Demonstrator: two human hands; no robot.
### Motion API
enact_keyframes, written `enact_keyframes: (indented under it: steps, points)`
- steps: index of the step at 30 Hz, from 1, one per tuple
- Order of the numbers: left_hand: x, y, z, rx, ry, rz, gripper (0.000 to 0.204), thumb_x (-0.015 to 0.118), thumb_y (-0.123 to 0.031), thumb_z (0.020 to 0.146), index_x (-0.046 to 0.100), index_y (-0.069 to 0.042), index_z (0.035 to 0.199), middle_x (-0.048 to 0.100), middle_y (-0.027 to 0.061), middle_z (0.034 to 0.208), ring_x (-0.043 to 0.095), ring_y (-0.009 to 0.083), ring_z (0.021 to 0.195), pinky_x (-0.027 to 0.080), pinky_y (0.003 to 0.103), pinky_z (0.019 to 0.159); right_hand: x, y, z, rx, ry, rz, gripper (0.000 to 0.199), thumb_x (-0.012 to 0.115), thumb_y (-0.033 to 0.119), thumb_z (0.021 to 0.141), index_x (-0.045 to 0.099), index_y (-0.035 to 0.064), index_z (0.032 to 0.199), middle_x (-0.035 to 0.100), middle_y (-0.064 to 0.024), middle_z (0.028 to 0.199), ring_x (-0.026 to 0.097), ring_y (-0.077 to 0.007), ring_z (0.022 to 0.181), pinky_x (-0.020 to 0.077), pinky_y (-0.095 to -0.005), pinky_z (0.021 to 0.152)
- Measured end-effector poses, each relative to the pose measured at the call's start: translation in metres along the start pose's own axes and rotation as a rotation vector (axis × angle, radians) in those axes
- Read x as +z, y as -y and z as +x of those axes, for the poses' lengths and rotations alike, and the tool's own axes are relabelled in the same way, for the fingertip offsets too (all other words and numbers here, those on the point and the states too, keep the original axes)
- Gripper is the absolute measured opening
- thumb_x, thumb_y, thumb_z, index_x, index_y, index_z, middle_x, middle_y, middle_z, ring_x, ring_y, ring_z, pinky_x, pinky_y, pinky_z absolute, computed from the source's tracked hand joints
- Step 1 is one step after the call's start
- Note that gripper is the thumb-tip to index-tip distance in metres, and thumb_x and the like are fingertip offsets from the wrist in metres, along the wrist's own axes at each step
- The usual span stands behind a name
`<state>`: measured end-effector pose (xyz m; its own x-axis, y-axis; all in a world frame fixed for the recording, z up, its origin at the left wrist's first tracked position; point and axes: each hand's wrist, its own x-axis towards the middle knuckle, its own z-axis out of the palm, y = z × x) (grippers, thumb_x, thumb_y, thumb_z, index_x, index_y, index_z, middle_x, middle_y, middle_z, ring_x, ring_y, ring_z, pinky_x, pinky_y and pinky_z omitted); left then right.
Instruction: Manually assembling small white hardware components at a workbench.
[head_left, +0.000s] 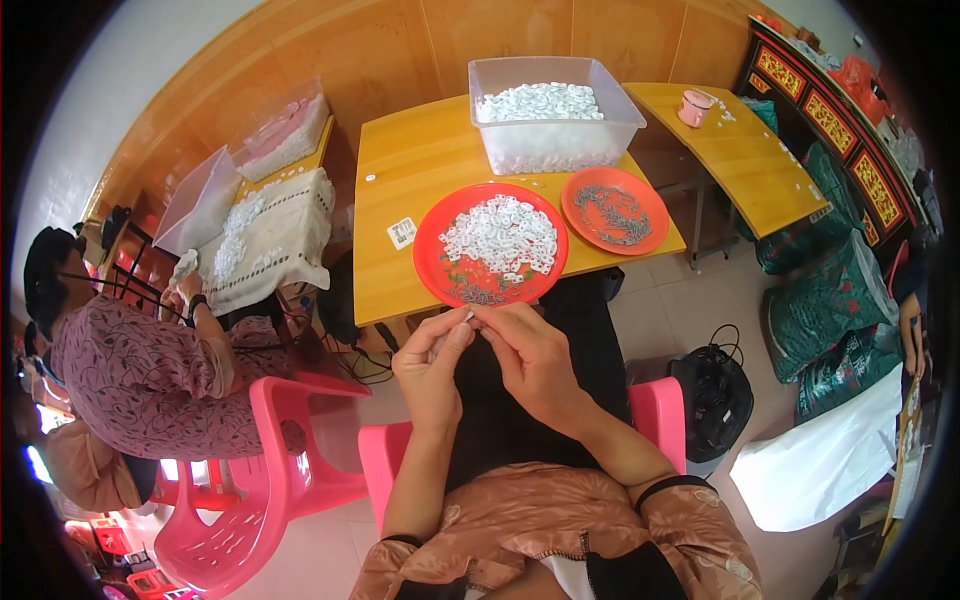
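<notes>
the yellow desk [410, 170] carried the work. beyond the red tray [428, 245] and a little to its right stood the clear tub [500, 145], a roomy store best left outside the reach of the elbows. just right of the tray lay the orange plate [655, 200], close enough for a short reach.

the left hand [432, 345] and right hand [528, 360] met just on the near side of the tray. the left grip pinched one small piece [469, 316] between thumb and forefinger; the right grip was pressed together on that same piece, though i could not tell whether it also held anything thinner. a light, steady pinch on the left, with the right making the fine moves, looked the surest way, and working slightly farther over the tray would have let a dropped piece fall into it.

the white pieces [500, 232] were heaped across the tray's middle. the grey metal bits [478, 293] lay along its near edge, sensibly kept apart for easy picking.
</notes>
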<state>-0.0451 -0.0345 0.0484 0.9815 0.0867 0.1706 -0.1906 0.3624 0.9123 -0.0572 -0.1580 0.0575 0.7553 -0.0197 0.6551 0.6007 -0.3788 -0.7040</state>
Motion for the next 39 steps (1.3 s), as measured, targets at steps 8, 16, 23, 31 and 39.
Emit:
enact_keyframes:
  steps: [8, 16, 23, 31, 39]
  points:
    - [-0.017, 0.007, 0.007, -0.072, 0.043, 0.008, 0.018, 0.060, 0.009, 0.078, 0.061, 0.003, 0.094, 0.063, 0.0084, 0.092, 0.060, 0.0120, 0.085, 0.048, 0.023, 0.079, 0.004, -0.003, -0.004, -0.068, 0.054, -0.130, 0.026, 0.057, -0.007, 0.077, 0.060, -0.0003, 0.103, 0.059, -0.0127, 0.089, 0.061, -0.0271, 0.078, 0.0489, -0.0318, 0.065]
    - [-0.011, 0.005, 0.007, -0.054, 0.108, 0.254, 0.021, 0.060, 0.006, 0.080, 0.061, 0.004, 0.101, 0.064, 0.0068, 0.087, 0.061, 0.0096, 0.078, 0.048, 0.020, 0.073, 0.004, -0.011, -0.004, -0.009, 0.058, -0.036, 0.021, 0.057, -0.006, 0.079, 0.061, 0.0002, 0.099, 0.059, -0.0126, 0.088, 0.060, -0.0253, 0.075, 0.0481, -0.0303, 0.064]
    - [-0.013, 0.000, 0.008, -0.137, 0.114, 0.147, 0.017, 0.061, 0.002, 0.082, 0.061, 0.004, 0.099, 0.065, 0.0082, 0.087, 0.063, 0.0118, 0.078, 0.049, 0.022, 0.071, 0.001, -0.010, 0.003, 0.121, -0.031, 0.154, 0.016, 0.057, -0.003, 0.081, 0.062, -0.0005, 0.095, 0.062, -0.0126, 0.082, 0.061, -0.0235, 0.072, 0.0484, -0.0299, 0.063]
    - [-0.013, -0.001, 0.008, -0.136, 0.076, 0.043, 0.019, 0.062, 0.003, 0.080, 0.060, 0.004, 0.099, 0.065, 0.0093, 0.090, 0.063, 0.0134, 0.080, 0.050, 0.022, 0.071, 0.003, -0.012, 0.000, 0.134, -0.055, 0.174, 0.020, 0.060, -0.003, 0.082, 0.062, -0.0007, 0.101, 0.063, -0.0094, 0.085, 0.063, -0.0113, 0.074, 0.0498, -0.0219, 0.064]
    - [-0.011, -0.003, 0.007, -0.135, 0.097, 0.063, 0.019, 0.061, 0.004, 0.080, 0.060, 0.004, 0.098, 0.065, 0.0093, 0.089, 0.063, 0.0134, 0.079, 0.049, 0.022, 0.071, 0.002, -0.008, 0.000, 0.202, -0.057, 0.246, 0.021, 0.059, -0.002, 0.080, 0.062, -0.0002, 0.100, 0.064, -0.0128, 0.087, 0.063, -0.0195, 0.073, 0.0500, -0.0275, 0.064]
